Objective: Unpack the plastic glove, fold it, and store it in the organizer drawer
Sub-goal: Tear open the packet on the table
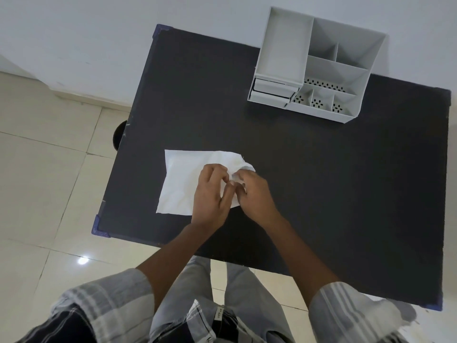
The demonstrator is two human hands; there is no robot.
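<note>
Pinching the white packet (190, 179) at its right edge on the dark table (321, 181), left hand (209, 194) and right hand (254, 194) both grip it, probably to open it; organizer (314, 70) sits well apart.

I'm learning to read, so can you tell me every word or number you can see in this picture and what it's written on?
No text here can be read.
Small white tag on the person's clothes: dark marks, too small and blurred to read.
White packet under both hands: no print visible.
Grey organizer: no words, only dotted hole patterns in its small compartments.
Black table: no writing.
</note>
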